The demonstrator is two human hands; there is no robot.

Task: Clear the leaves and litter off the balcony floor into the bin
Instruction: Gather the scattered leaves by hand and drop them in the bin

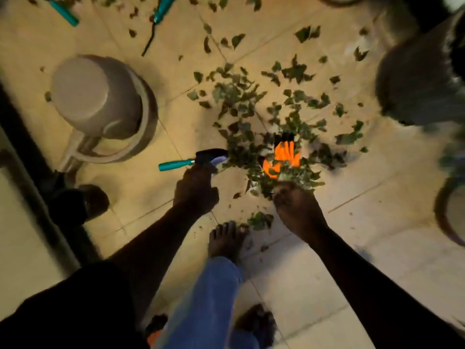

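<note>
Green and brown leaves [241, 102] lie scattered over the beige tiled floor, heaped in a pile [254, 152] in front of me. An orange and black glove [284, 157] lies in that pile. A small trowel [176, 164] with a teal handle and a dark blade rests at the pile's left edge. My left hand [196, 190] is curled at the trowel's blade end and seems to grip it. My right hand [297, 207] has its fingertips bent into the leaves at the pile's near edge. A grey bucket [100, 96] stands on the floor to the left.
Two more teal-handled tools [161, 11] lie among leaves at the far edge. Dark plant pots [415, 79] crowd the right side, with another rim [445, 217] lower right. A dark shoe [78, 202] sits by the door frame on the left. My bare foot [226, 240] stands near the pile.
</note>
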